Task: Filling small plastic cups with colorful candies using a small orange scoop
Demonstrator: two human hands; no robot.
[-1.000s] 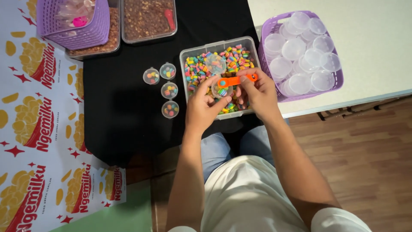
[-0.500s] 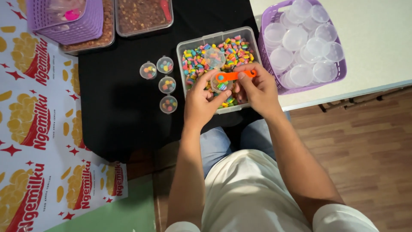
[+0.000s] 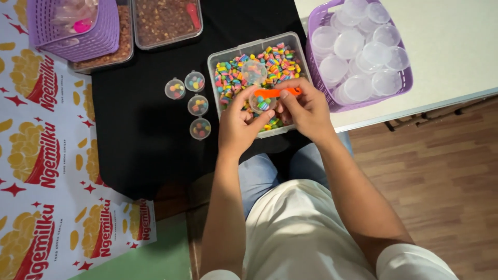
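Observation:
My left hand [image 3: 237, 124] holds a small clear round cup [image 3: 262, 101] partly filled with colourful candy pieces. My right hand [image 3: 306, 108] grips an orange plastic spoon [image 3: 280, 92] lying across the cup's top. Both hands hover over the near end of a clear rectangular tub [image 3: 258, 74] full of multicoloured candies. A clear lid or cup [image 3: 254, 71] rests on the candies inside the tub.
Several small filled lidded cups [image 3: 192, 103] stand on the black cloth [image 3: 140, 129] left of the tub. A purple basket [image 3: 358, 52] of empty clear cups sits at right on a white table. Two trays of brown bits [image 3: 163, 19] and another purple basket [image 3: 75, 26] lie at the back.
The view has shifted slightly; the hands, cup and spoon keep nearly the same pose over the tub.

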